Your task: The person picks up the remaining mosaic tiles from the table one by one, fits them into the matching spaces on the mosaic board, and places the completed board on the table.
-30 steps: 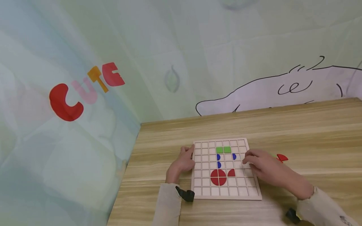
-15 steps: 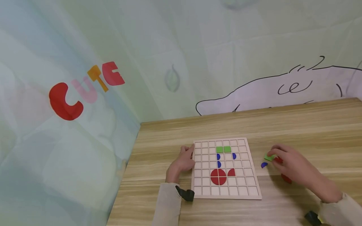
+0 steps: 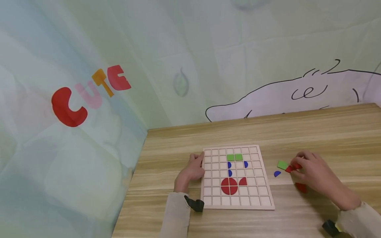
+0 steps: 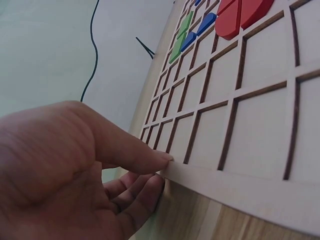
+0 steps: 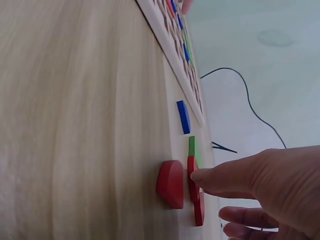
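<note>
A pale wooden grid board [image 3: 211,200] lies on the table. My left hand [image 3: 192,170] grips its left edge, the thumb [image 4: 145,159] on the rim and the other fingers curled beside it. On the board sit two green squares [image 3: 234,157], three blue half circles [image 3: 229,173], a red circle of quarter pieces [image 3: 229,186] and a separate red quarter [image 3: 243,181]. Right of the board, my right hand [image 3: 315,173] pinches a red quarter-circle piece [image 5: 193,172] between thumb and forefinger; the forefinger's tip is hidden in the right wrist view. Another red piece [image 5: 199,210] touches it.
Loose beside the right hand lie a green square [image 3: 281,165], a blue half circle [image 3: 277,174] and a further red piece [image 3: 301,187]. Printed cloth [image 3: 184,49] hangs behind and left of the wood-grain table [image 3: 166,142].
My right hand has moved from the board's right edge to the loose pieces, then slightly right from the green square onto the red ones. The left hand stays on the board.
</note>
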Demonstrator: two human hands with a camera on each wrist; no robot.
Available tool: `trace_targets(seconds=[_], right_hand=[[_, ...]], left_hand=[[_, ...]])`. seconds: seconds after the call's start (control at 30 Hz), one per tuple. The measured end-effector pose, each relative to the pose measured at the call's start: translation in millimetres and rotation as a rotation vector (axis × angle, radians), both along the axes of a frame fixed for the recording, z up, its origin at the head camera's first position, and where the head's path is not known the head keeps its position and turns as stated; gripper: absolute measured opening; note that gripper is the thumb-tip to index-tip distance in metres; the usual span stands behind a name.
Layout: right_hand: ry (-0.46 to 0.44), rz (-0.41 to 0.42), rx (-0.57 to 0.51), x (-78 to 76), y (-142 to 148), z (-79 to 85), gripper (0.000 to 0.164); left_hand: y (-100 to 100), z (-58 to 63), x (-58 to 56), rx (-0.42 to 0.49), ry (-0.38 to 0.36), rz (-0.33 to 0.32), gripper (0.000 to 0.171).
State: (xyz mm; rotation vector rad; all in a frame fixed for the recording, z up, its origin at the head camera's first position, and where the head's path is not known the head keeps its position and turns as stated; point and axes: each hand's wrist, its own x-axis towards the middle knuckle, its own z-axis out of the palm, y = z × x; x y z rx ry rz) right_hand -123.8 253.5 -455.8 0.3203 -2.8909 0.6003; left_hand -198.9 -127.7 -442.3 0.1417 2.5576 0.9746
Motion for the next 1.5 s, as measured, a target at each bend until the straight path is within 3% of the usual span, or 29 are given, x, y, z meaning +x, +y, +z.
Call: trace_targets(seconds=[0.13,0.7,1.13,1.5], right_hand=[[-0.017,-0.001,-0.005,-0.7,1.7,-2.1,0.019],[0.083,0.06,0.013,-2.8,2.5,-7.2,0.017],[0.073,0.073,0.013,-4.1,0.9,-7.8,0.017],[0.136,0.034,0.038,-0.7,-7.4,-4.9,0.018]], left_hand=[[-0.5,-0.1,0.3,0.004,0.004,-0.007,0.076],[0.0,-1.5,0.8,0.006,-0.002,-0.002,0.077],[0.6,-2.1,0.1,-0.001,0.004,-0.003,0.075],[-0.4,-1.5,0.6,-0.001,0.009,-0.014,0.075]])
